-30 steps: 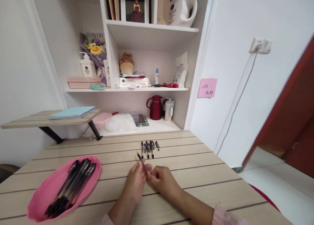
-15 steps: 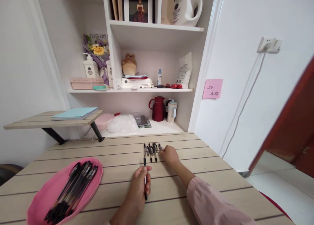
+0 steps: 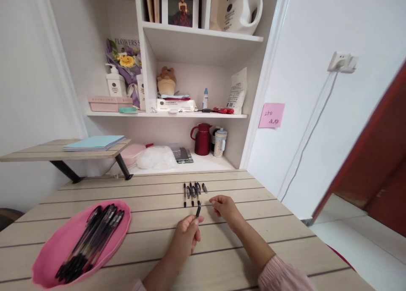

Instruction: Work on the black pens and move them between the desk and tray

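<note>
My left hand (image 3: 187, 234) is closed around a black gel pen (image 3: 198, 211), its uncapped tip pointing up and away from me. Its far end is hidden in the palm. To the right, my right hand (image 3: 224, 209) hovers just over the table with fingers loosely curled and a gap between thumb and forefinger, nothing visible in it. A black pen cap (image 3: 204, 188) lies alone beyond those fingers. Left of it, several pen parts are lined up side by side, among them an uncapped pen (image 3: 185, 194) and another cap (image 3: 193, 192).
A pink tray (image 3: 124, 236) with several capped pens (image 3: 91, 240) stands at the left of the slatted wooden table (image 3: 247, 248). Behind it is a small raised shelf (image 3: 104, 153) with blue paper. A red jug (image 3: 202, 141) and a cup (image 3: 220, 144) stand in the cabinet.
My right hand has let go of the cap and drawn back toward me. The pen at the row's left end stays put, while my left hand holds a pen tilted to the right.
</note>
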`<control>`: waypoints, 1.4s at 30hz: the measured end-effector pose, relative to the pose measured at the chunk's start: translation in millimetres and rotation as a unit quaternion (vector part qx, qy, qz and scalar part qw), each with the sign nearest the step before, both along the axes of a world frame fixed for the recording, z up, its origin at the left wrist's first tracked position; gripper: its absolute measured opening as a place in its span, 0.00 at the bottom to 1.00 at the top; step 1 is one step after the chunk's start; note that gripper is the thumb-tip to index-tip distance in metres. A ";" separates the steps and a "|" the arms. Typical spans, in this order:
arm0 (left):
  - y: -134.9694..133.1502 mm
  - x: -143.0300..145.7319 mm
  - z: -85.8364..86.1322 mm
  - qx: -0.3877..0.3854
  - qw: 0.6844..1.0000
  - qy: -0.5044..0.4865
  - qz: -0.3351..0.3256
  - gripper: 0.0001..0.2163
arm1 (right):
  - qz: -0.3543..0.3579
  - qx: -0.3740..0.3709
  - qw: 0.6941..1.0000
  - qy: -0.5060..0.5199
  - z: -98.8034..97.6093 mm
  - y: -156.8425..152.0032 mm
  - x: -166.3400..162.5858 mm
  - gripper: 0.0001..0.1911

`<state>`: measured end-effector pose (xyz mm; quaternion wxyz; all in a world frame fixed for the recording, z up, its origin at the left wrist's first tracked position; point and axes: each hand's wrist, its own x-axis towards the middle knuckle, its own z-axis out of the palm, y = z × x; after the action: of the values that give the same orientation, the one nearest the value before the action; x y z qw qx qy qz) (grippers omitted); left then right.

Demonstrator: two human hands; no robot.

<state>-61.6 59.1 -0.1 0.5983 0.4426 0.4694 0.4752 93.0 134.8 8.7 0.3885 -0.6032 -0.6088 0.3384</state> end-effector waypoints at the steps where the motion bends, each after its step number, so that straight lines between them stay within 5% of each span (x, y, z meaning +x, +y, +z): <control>1: 0.9 1.2 -1.5 -0.004 1.000 0.013 -0.010 0.22 | 0.016 -0.013 0.997 0.080 3.4 -5.8 0.2 0.09; 4: 1.6 3.6 -3.6 -0.011 0.999 0.040 -0.032 0.22 | 0.055 -0.042 0.948 0.310 16.9 -19.5 -0.9 0.13; 7: -2.2 4.7 -0.6 0.004 0.998 0.051 -0.035 0.21 | 0.061 -0.035 0.925 0.373 27.0 -26.4 -3.3 0.14; 23: -8.9 6.2 5.3 0.020 0.998 0.046 -0.031 0.17 | 0.077 -0.041 0.934 0.347 27.0 -34.3 -11.6 0.15; 35: -3.8 5.7 -1.3 0.030 0.999 0.024 -0.036 0.16 | 0.079 -0.028 0.934 0.346 30.3 -42.3 -18.5 0.19; 42: -4.0 7.6 -12.9 0.054 0.997 0.044 0.017 0.12 | 0.074 0.002 0.939 0.337 27.1 -44.3 -24.5 0.19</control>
<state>-54.0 55.1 -13.0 0.5437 0.4868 0.4766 0.4901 68.5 90.5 35.9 0.5455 -0.4063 -0.4861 0.5487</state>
